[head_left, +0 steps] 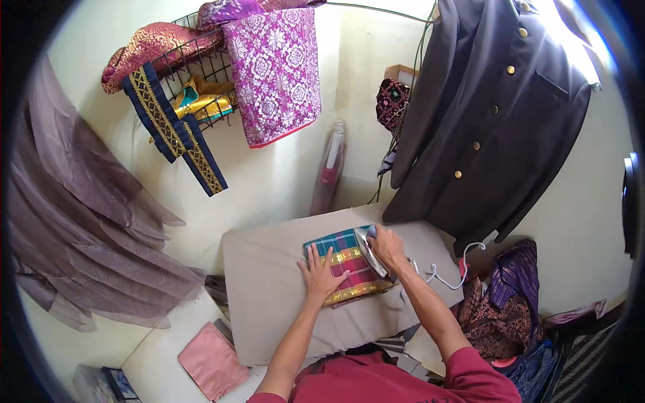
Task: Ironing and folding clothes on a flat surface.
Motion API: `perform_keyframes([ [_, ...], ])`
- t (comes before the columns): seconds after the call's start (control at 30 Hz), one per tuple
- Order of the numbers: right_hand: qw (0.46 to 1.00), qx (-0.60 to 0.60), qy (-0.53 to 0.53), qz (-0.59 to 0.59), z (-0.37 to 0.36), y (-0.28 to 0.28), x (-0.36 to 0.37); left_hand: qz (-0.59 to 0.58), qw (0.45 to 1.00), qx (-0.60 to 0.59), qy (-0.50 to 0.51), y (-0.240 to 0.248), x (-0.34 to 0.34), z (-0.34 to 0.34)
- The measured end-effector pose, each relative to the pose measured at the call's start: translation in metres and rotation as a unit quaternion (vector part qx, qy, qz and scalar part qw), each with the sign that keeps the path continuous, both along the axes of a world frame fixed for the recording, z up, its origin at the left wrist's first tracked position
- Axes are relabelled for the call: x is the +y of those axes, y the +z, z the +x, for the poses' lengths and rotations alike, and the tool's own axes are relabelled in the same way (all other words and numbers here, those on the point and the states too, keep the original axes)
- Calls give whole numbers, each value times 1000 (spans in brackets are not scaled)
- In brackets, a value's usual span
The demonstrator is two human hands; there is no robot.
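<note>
A dark jacket (463,114) and purple cloth (273,77) hang; lower left, perhaps a box (121,384).

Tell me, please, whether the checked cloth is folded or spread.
Folded: the checked cloth is a small rectangle, layers showing along its lower edge.

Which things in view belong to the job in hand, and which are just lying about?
In use:
silver metal iron, gripped by the right hand
folded teal-and-red plaid cloth with gold bands, under the left hand
beige cloth-covered surface

Seemingly unused:
folded pink cloth
dark gold-buttoned jacket, hanging
magenta-and-white patterned cloth, draped
</note>
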State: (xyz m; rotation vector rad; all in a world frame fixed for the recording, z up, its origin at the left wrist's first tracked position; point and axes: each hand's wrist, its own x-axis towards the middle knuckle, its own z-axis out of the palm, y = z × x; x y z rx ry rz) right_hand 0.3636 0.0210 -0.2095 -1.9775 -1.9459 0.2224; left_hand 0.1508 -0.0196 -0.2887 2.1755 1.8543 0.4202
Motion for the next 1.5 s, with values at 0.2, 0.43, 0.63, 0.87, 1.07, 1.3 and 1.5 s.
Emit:
perform_keyframes([
  [0.2, 998, -11, -59, 33, 15, -2, 28, 11, 1000, 1, -7, -2, 1, 2],
  [0.43, 998, 4, -56, 5, 19, -4, 16, -3, 1000, 0, -4, -2, 0, 1],
  [0.63, 998, 11, -67, -14, 47, 8, 1, 1, 1000, -2, -8, -2, 1, 0],
  [0.87, 996, 6, -88, -6, 94, -6, -10, -5, 1000, -6, -9, 0, 3, -1],
  [1.07, 994, 10, -104, -36, 103, -2, -14, 78, 993, -73, 39, 11, 25, -13],
  [1.3, 985, -11, 56, 163, 49, -2, -22, -60, 991, -65, 104, 4, 67, -56],
  [1.5, 986, -16, 159, 43, -11, -63, -24, -91, 988, -57, 113, -7, 84, -62],
])
